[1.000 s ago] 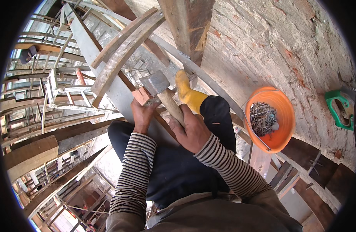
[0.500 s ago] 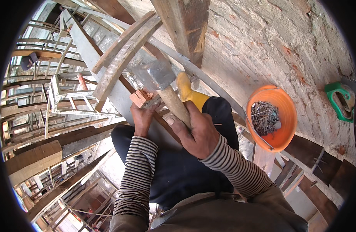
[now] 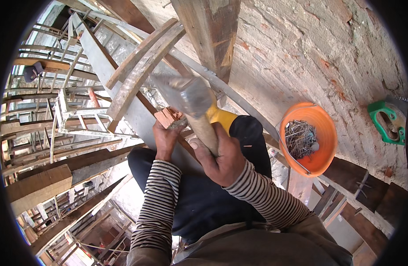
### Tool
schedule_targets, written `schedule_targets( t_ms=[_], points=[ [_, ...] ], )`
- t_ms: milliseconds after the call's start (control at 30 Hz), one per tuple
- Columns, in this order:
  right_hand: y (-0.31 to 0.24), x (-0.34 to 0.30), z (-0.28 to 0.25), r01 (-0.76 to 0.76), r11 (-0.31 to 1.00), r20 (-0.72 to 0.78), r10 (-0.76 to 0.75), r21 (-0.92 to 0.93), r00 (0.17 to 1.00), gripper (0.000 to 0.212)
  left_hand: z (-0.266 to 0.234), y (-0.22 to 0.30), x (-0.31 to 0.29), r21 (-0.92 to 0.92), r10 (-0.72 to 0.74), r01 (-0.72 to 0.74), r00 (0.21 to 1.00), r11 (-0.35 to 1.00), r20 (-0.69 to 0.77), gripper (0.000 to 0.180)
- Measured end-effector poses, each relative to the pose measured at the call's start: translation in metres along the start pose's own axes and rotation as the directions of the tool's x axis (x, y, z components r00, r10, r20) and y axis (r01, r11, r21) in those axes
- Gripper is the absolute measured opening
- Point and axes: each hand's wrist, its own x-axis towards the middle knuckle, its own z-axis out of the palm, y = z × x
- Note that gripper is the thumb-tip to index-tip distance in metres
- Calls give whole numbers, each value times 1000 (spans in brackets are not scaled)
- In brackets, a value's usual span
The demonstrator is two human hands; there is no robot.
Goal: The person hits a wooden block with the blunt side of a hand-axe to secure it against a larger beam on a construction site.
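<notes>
Covering both forearms, striped sleeves (image 3: 157,190) are seen in the lower part of the frame, with dark trousers (image 3: 204,199) between them. At the centre of the frame, a wooden-handled hammer (image 3: 203,131) is held by the right hand (image 3: 224,159); its grip is clamped around the handle. The metal head (image 3: 193,95) is blurred and is pointed toward the left of the frame. A reddish piece of brick (image 3: 165,116) is held, left of centre, by the left hand (image 3: 165,139), whose grip is closed on its lower part; its ragged upper face is exposed. The metal head is placed just beside and above the piece of brick in the frame; whether the two are touching cannot be told. Behind the hammer, a yellow boot (image 3: 224,119) is partly hidden. Beneath the hands, a grey board (image 3: 139,113) is seen running toward the upper left, crossed by two lengths of timber (image 3: 146,66). At right of centre, an orange bucket (image 3: 327,139) is filled in part with nails (image 3: 300,138). At the far right, a green-handled saw (image 3: 375,116) is seen against a rough wall (image 3: 297,57). At top centre, a wooden post (image 3: 208,31) is shown in front of that wall. In the upper left, a dark cap (image 3: 33,72) is seen among wooden beams (image 3: 57,65).
</notes>
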Motion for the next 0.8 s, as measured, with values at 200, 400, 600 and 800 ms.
schedule_targets(
  t_ms=[200, 400, 600, 800],
  points=[
    [11, 6, -1, -57, 984, 135, 81, -170, 988, 44, 0, -10, 2, 31, 91, -89, 995, 996, -44, 51],
    [21, 3, -2, -556, 744, 197, 522, 371, 830, 39, -2, -20, 5, 80, 59, -61, 998, 995, 23, 50],
    [-12, 2, -8, -129, 980, 6, 130, 154, 992, 39, -5, -10, 5, 60, 110, -108, 993, 992, -34, 45],
    [24, -12, 14, -137, 982, 13, 140, -131, 990, 42, -7, -13, 1, -54, 78, -78, 997, 995, -1, 42]
  ],
)
